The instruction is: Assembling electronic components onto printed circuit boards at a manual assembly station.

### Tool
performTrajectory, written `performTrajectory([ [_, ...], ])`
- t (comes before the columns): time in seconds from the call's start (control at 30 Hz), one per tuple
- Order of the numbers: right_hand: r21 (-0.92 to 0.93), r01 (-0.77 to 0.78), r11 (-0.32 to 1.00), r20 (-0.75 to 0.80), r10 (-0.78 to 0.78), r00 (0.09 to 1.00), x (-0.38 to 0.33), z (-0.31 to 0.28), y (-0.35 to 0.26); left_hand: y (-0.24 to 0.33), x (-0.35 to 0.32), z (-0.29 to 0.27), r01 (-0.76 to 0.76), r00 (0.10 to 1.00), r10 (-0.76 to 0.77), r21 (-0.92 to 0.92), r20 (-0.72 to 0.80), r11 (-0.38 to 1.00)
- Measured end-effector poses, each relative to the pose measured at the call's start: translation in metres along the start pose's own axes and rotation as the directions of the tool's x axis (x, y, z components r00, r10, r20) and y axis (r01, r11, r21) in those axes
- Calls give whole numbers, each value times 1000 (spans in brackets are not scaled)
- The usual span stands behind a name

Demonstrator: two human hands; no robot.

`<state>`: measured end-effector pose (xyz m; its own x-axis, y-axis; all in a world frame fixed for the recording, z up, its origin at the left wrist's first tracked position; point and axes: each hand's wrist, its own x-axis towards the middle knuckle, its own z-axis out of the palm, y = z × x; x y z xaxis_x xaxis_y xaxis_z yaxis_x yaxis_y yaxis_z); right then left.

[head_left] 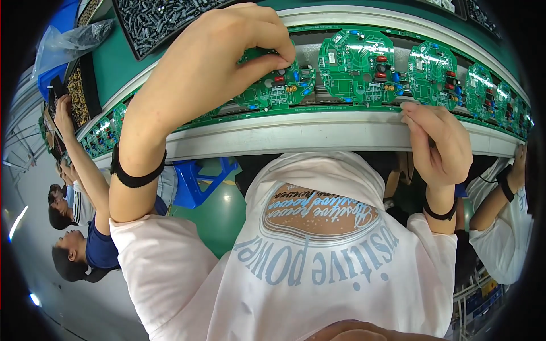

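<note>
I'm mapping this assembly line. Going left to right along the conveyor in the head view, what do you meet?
Co-worker's hand → left hand on a green circuit board → round green circuit board → next circuit board → right hand on the conveyor rail.

The scene is bright and evenly lit from overhead. White glare flares off the glossy green circuit boards [357, 67], strongest towards two o'clock. Shadows are soft, darkest under the conveyor rail [318, 133] near the centre. Fisheye distortion bends the rail into an arc, and black vignetting cuts every corner. Detail smears at three and nine o'clock; the centre stays sharp.
</note>
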<state>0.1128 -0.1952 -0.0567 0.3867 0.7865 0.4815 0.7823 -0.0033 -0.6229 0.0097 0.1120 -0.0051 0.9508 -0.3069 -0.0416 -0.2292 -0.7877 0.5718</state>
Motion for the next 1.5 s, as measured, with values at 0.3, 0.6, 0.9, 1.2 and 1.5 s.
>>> performTrajectory([
  [0.3,-42,-14,999,9,15,1000,1,1,-1,12,5,-13,137,990,-132,-93,51,986],
  [0.6,-42,-12,999,-22,11,1000,1,5,-1,-4,-3,5,-40,998,39,-9,-46,999],
  [0.9,-74,18,997,-83,-24,996,4,9,2,-11,-10,11,-91,993,95,60,-71,994],
  [1.2,-93,21,995,-78,-29,997,4,8,3,-3,-4,8,-130,990,135,104,-38,986],
  [1.5,-85,-15,996,-47,11,999,2,6,-1,3,-5,8,-96,995,97,177,2,980],
])
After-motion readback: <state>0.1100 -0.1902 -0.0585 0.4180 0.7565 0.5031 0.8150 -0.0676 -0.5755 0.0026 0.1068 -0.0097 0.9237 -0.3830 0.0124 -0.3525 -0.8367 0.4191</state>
